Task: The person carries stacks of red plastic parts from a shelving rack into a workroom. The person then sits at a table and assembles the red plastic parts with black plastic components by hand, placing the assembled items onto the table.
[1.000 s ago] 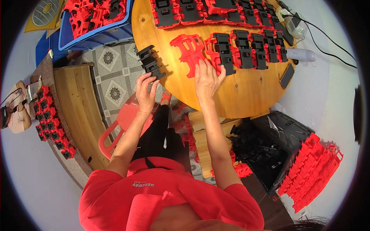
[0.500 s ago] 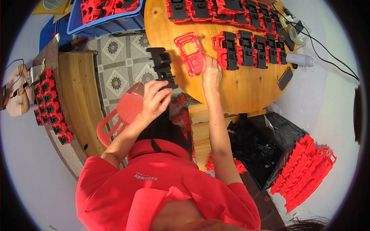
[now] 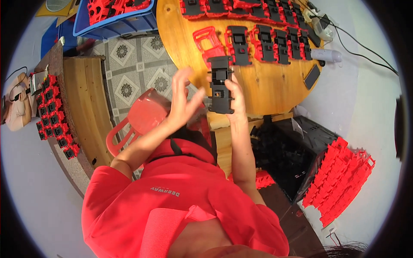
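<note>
Left hand (image 3: 183, 99) spread open, fingers splayed, holding nothing, just beside the black plastic part (image 3: 220, 85); right hand (image 3: 234, 95) grips that part upright from below, fingers wrapped around its lower half, above the round wooden table (image 3: 266, 81).

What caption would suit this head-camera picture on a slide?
Right hand holds a black plastic part upright over a round wooden table; the open left hand hovers beside it.

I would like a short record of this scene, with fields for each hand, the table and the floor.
right hand: holds a black plastic part upright
left hand: open, fingers spread, apart from the part
round wooden table: rows of red-and-black assemblies, one bare red frame
floor: red stool, blue bin of red parts
right side: black crate, stacked red frames
</note>
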A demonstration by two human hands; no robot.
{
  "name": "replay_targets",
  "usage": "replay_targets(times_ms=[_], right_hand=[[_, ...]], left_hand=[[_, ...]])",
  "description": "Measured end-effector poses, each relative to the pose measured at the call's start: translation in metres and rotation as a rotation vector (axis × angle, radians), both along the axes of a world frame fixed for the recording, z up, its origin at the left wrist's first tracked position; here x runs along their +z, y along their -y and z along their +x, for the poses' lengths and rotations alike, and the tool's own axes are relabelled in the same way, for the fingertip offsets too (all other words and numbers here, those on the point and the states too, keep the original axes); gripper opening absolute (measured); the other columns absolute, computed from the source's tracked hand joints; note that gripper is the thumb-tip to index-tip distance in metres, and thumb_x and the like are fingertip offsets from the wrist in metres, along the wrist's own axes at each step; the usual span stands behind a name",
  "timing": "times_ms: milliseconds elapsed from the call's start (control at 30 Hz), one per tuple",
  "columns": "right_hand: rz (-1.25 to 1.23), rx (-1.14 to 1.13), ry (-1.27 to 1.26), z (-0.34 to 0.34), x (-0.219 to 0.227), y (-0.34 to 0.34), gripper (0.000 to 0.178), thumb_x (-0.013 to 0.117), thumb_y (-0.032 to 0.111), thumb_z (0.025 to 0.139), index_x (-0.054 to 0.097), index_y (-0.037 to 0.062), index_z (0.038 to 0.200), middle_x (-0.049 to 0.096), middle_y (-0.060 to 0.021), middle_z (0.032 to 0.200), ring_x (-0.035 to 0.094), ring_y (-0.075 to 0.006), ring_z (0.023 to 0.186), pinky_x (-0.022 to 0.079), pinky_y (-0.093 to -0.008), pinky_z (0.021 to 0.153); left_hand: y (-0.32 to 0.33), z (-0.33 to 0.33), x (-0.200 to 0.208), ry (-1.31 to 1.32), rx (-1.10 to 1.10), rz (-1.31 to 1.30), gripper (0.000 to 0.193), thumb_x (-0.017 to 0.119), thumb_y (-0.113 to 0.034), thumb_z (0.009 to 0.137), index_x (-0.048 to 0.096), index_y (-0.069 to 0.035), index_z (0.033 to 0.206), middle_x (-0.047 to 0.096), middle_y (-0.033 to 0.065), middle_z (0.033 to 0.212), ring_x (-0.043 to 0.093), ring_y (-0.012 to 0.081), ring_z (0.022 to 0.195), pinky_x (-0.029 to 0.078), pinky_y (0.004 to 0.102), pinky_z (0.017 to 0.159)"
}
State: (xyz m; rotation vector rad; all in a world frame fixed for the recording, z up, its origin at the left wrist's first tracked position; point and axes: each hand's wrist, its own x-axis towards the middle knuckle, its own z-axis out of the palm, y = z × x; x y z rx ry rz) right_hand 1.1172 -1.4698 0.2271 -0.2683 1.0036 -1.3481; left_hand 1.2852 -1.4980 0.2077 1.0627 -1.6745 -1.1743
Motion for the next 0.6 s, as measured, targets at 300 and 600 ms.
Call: replay_targets(times_ms=[300, 600], right_hand=[[-0.383, 0.121, -1.461, 0.003, 0.002, -0.004, 0.052, 0.077, 0.021, 0.076, 0.058, 0.0038, 0.121, 0.052, -0.011, 0.111, 0.055, -0.0231, 0.099, 0.045, -0.034, 0.085], [-0.462, 0.199, -1.712, -0.018, -0.008, 0.009, 0.037, 0.077, 0.002, 0.063, 0.07, 0.0075, 0.099, 0.061, -0.0073, 0.099, 0.058, -0.0231, 0.094, 0.05, -0.0341, 0.076]], left_hand=[[0.02, -0.021, -0.003, -0.585, 0.055, 0.983, 0.041, 0.057, -0.023, 0.096, 0.035, -0.011, 0.128, 0.052, 0.0069, 0.105, 0.057, 0.0152, 0.092, 0.052, 0.0295, 0.073], [0.052, -0.012, -0.025, -0.477, -0.066, 0.934, 0.083, 0.032, -0.069, 0.09, 0.017, -0.014, 0.15, 0.03, 0.015, 0.147, 0.046, 0.0294, 0.118, 0.044, 0.0424, 0.093]])
